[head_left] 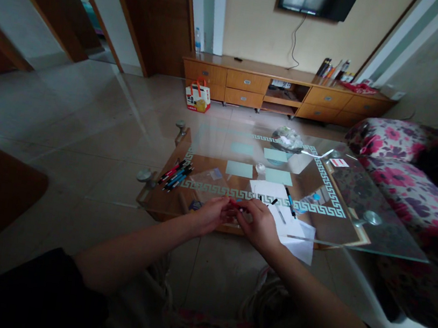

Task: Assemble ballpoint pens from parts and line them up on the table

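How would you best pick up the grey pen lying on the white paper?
Probably by the middle of the grey pen, pinched across its thin barrel with thumb and finger, coming from above: it lies flat on the paper, leaving its upper side uncovered. The right hand looks the nearer of the two hands, though its fingers now meet the left hand's.

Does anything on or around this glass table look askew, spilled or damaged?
Slightly untidy: near the right hand, a white sheet lies askew, sticking out past the near edge of the glass table. Farther off, a cable dangles loosely below the television. I see no clear spill or damage.
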The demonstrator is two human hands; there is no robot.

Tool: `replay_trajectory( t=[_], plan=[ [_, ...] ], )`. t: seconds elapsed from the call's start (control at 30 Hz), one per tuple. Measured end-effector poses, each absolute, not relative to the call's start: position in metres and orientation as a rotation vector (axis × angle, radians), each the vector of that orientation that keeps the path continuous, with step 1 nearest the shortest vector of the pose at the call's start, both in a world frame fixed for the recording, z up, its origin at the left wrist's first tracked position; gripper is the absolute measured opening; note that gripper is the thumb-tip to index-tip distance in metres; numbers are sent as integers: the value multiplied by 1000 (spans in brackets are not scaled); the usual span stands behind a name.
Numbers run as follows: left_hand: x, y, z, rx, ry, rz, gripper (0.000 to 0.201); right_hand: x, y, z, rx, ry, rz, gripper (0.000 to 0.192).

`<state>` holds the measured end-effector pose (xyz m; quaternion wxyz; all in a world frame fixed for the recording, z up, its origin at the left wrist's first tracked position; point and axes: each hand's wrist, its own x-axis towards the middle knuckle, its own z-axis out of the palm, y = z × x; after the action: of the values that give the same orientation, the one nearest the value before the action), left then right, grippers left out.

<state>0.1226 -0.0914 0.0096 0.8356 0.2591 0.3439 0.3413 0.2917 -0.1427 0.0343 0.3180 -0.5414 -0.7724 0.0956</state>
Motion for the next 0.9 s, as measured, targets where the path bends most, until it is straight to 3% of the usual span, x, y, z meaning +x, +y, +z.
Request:
replay_trajectory(
  t=[0.6, 0.9],
  plan=[
    [120, -60, -1, 643, 975, 831, 5, 303, -134, 32, -1598, -1893, 190, 20],
    [124, -43, -12, 764, 1086, 1060, 16, 316, -128, 29, -1697, -1723, 263, 23]
  ],
)
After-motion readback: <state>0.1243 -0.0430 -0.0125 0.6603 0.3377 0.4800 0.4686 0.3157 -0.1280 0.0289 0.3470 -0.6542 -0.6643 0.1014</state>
